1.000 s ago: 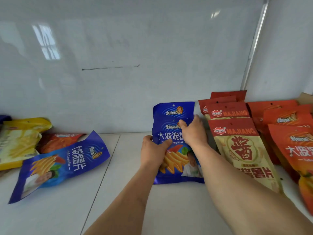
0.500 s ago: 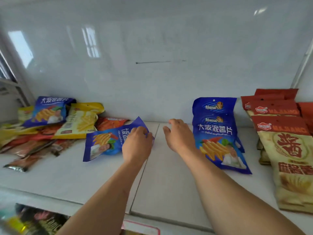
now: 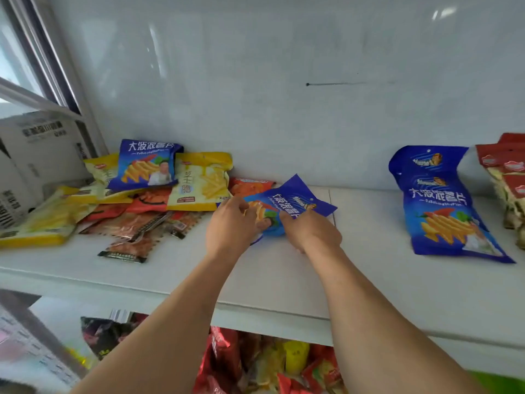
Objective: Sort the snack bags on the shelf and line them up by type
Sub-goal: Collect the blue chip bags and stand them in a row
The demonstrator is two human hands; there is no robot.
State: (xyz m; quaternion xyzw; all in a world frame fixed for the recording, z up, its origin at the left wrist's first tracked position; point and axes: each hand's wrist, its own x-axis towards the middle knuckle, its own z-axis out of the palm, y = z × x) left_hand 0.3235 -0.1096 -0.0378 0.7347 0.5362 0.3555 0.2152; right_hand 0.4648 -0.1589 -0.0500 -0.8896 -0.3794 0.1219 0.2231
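A blue chip bag (image 3: 295, 204) lies tilted in the middle of the white shelf (image 3: 284, 280). My left hand (image 3: 231, 226) grips its left part and my right hand (image 3: 311, 231) grips its lower right part. Two more blue bags (image 3: 443, 206) lean stacked against the back wall on the right. Red-topped bags (image 3: 508, 177) stand at the far right edge. On the left sits a mixed heap: a blue bag (image 3: 146, 166), yellow bags (image 3: 201, 180), orange bags (image 3: 150, 199) and brown sachets (image 3: 133, 237).
A white cardboard box (image 3: 31, 155) stands at the far left beside a window frame (image 3: 42, 66). The lower shelf holds several red, yellow and dark snack bags (image 3: 264, 362). Bare shelf surface lies between my hands and the stacked blue bags.
My hands left the stacked blue bags on the right and moved left to the loose blue bag. Both now hold it, and the view has swung left.
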